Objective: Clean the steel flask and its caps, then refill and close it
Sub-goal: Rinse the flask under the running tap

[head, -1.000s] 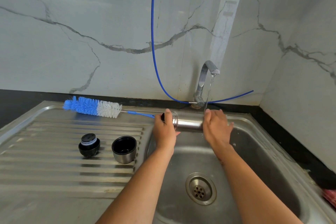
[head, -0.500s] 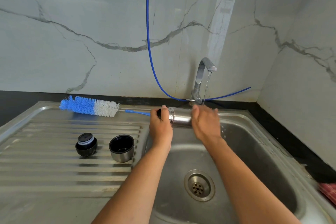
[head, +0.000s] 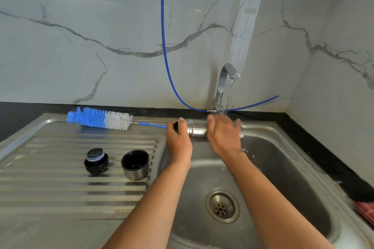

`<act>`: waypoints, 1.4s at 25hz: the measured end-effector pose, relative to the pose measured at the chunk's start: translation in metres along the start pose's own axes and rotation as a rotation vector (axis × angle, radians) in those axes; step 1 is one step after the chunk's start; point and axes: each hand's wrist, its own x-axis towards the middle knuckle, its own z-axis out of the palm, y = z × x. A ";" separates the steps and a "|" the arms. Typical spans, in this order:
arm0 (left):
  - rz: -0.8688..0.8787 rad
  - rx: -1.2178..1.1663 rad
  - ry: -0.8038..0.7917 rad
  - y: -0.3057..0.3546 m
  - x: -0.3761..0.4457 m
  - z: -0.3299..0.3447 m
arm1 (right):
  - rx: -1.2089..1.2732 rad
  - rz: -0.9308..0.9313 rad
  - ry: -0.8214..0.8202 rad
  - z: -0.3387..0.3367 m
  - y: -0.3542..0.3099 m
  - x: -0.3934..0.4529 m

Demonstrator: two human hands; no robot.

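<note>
The steel flask (head: pixel 197 131) lies on its side over the back of the sink basin (head: pixel 283 168), open mouth to the left. My left hand (head: pixel 179 141) grips its neck end. My right hand (head: pixel 223 137) lies over the body under the running tap (head: pixel 224 83), blurred, fingers spread across the steel. On the ribbed drainboard (head: pixel 60 188) stand the black inner stopper (head: pixel 96 160) and the steel cup cap (head: pixel 135 164), its open side up.
A blue and white bottle brush (head: pixel 99 118) lies along the back of the drainboard, handle toward my left hand. A thin blue hose (head: pixel 165 46) hangs down the marble wall. The drain (head: pixel 222 205) sits mid-basin. A red cloth (head: pixel 365 211) shows at the right edge.
My right hand has slid left and right along the flask body under the water. The left hand keeps its grip on the neck. The caps and brush have stayed put.
</note>
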 end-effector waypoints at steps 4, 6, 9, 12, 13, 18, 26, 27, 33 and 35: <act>-0.136 -0.113 0.111 -0.002 0.003 -0.003 | 0.041 -0.306 -0.025 -0.010 -0.020 -0.001; -0.193 -0.204 0.172 0.001 0.002 -0.005 | 0.120 -0.083 0.119 -0.016 0.004 0.005; -0.270 -0.335 0.251 0.004 0.001 -0.005 | 0.605 0.398 0.085 -0.038 0.023 0.013; -0.374 -0.411 0.270 0.005 -0.004 -0.007 | 0.772 0.349 0.044 -0.048 0.018 0.020; -0.418 -0.443 0.264 0.005 -0.007 -0.007 | 0.752 0.305 0.084 -0.051 0.014 0.021; -0.545 -0.592 0.265 -0.001 -0.023 -0.005 | 0.489 0.352 0.206 -0.054 -0.013 0.017; -0.595 -0.698 0.250 -0.002 -0.031 -0.007 | 0.511 0.118 0.225 -0.064 -0.020 0.014; -0.597 -0.690 0.249 -0.002 -0.030 -0.007 | 0.422 0.144 0.209 -0.067 -0.021 0.016; -0.615 -0.673 0.219 -0.005 -0.030 -0.004 | 0.169 0.201 0.367 -0.068 -0.025 0.015; -0.630 -0.675 0.213 -0.005 -0.032 -0.003 | 0.366 0.135 0.365 -0.066 -0.021 0.014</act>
